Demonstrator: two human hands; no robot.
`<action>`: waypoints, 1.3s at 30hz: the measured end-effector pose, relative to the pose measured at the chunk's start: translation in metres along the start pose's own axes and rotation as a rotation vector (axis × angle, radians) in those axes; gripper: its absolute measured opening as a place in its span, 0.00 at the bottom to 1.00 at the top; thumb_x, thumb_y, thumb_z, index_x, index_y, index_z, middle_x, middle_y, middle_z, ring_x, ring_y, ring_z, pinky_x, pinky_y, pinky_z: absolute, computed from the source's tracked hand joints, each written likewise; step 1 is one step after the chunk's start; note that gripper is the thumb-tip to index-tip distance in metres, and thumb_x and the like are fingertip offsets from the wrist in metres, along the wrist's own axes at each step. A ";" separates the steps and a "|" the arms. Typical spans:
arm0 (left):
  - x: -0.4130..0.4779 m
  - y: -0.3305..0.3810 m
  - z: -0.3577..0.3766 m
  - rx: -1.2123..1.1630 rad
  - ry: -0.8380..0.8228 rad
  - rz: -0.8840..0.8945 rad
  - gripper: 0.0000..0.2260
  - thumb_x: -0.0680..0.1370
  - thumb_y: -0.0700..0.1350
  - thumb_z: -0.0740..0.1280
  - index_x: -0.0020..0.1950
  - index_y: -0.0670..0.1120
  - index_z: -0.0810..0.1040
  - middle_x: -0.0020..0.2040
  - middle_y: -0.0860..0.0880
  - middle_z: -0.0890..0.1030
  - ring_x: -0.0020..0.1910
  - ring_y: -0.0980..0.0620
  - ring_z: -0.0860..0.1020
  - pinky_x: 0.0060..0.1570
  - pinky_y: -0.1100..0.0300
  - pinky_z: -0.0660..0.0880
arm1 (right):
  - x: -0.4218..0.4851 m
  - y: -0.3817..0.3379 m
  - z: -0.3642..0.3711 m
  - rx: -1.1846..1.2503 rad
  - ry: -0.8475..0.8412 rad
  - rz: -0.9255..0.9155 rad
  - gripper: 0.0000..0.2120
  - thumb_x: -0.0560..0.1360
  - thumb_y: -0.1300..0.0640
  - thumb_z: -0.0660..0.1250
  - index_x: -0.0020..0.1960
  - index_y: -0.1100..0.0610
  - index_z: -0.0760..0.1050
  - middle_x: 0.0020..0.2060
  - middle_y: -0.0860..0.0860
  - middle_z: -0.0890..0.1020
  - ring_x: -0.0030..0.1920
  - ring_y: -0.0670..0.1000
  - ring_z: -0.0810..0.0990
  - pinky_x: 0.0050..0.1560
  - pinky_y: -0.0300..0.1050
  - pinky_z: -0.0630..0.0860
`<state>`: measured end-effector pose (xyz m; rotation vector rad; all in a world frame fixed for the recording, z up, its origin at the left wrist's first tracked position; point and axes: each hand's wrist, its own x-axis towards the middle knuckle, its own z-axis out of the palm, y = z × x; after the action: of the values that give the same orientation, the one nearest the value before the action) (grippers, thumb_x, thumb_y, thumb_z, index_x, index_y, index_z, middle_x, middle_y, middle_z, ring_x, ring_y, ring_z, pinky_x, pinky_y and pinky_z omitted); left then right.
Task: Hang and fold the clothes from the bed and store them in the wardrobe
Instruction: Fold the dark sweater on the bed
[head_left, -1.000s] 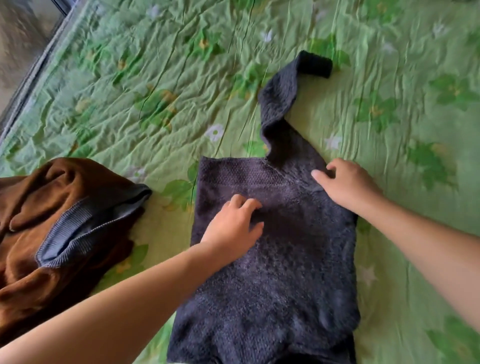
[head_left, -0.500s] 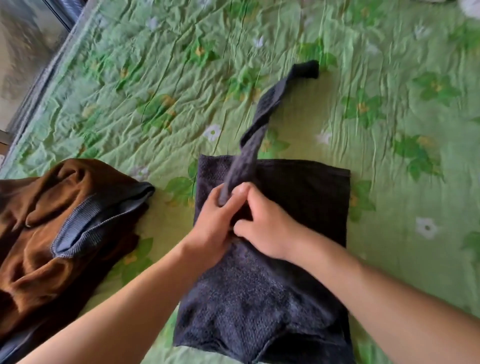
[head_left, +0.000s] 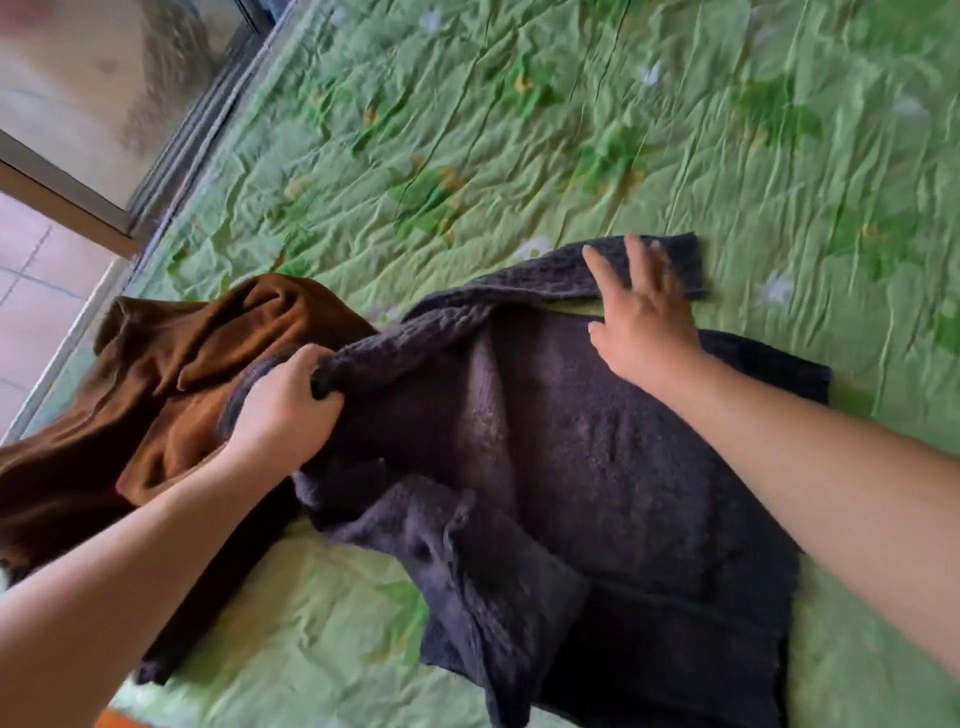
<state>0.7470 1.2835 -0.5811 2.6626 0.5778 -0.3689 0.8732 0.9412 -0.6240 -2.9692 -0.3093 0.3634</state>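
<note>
Charcoal knit sweater (head_left: 597, 457) lies on the green floral bed (head_left: 545, 104), right against a crumpled brown garment (head_left: 171, 374). The left hand (head_left: 288, 415) has its fingers clamped round the sleeve end; the right hand (head_left: 644, 317) presses the far edge flat, fingers spread. It seems best to draw the sleeve straight across the body while the flat hand pins the fold, then smooth the bunching near the hem

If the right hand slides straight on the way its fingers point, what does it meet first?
The right hand lies flat on the sweater, fingers nearly at its far edge. Straight on, it would likely meet only the bare green sheet; nothing else shows in that line.
</note>
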 end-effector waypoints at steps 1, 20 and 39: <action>0.000 0.003 0.003 -0.007 -0.016 0.004 0.21 0.73 0.44 0.73 0.65 0.51 0.75 0.56 0.44 0.82 0.57 0.41 0.78 0.54 0.52 0.72 | 0.016 0.003 0.005 -0.089 -0.054 -0.023 0.37 0.80 0.51 0.65 0.82 0.45 0.47 0.81 0.55 0.45 0.80 0.62 0.44 0.77 0.67 0.53; -0.028 0.012 0.009 -0.228 0.179 -0.005 0.15 0.76 0.41 0.69 0.63 0.49 0.79 0.56 0.49 0.77 0.58 0.48 0.76 0.59 0.62 0.67 | -0.040 -0.096 -0.020 0.495 -0.435 0.023 0.07 0.80 0.51 0.62 0.49 0.54 0.68 0.43 0.53 0.77 0.41 0.56 0.79 0.33 0.46 0.69; -0.133 0.315 0.052 -1.150 -0.823 0.044 0.28 0.79 0.48 0.69 0.77 0.49 0.62 0.66 0.46 0.74 0.59 0.52 0.76 0.59 0.58 0.73 | -0.193 0.076 -0.007 2.125 -0.161 0.805 0.32 0.74 0.24 0.53 0.63 0.43 0.80 0.64 0.54 0.82 0.63 0.61 0.81 0.57 0.65 0.76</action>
<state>0.7605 0.9522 -0.4844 1.2629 0.2933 -0.7621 0.7061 0.8246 -0.5866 -0.8115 0.7905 0.4739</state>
